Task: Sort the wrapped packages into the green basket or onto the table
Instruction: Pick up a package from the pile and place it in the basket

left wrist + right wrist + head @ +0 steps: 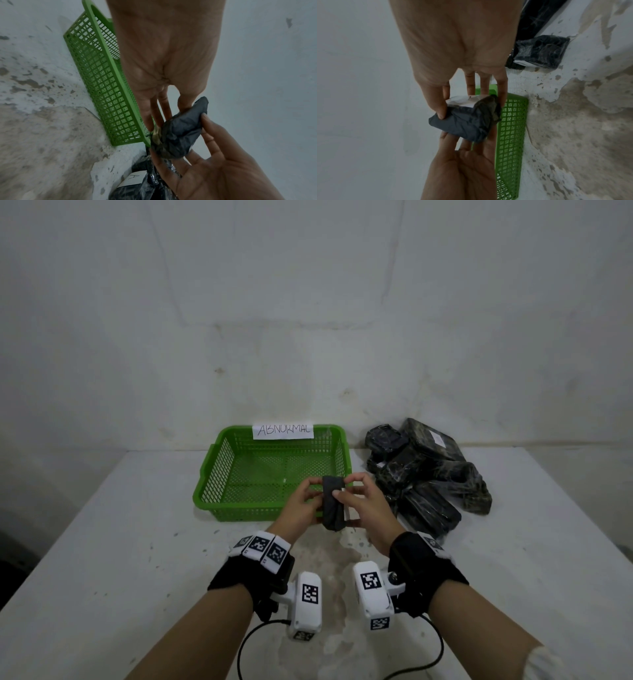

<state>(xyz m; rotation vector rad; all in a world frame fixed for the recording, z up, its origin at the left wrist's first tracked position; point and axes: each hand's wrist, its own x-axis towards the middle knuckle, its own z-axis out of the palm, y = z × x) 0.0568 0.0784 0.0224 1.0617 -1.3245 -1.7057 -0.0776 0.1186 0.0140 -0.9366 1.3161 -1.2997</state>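
Observation:
Both hands hold one small package in crumpled black wrap (333, 503) above the near right corner of the green basket (212, 474). My left hand (303, 503) grips its left side with fingers and thumb curled round it. My right hand (364, 501) pinches its right side. In the right wrist view the package (467, 121) shows a white paper patch (462, 100) on top, under my thumb. In the left wrist view the package (181, 132) sits between the fingertips of both hands. The other black wrapped packages (428, 474) lie piled on the table to the right of the basket.
The basket carries a white paper sign reading ABNORMAL (283, 430) on its far rim. The white table (137, 542) is stained and chipped near me and ends at a white wall behind. Cables run from the wrist cameras (308, 601) towards me.

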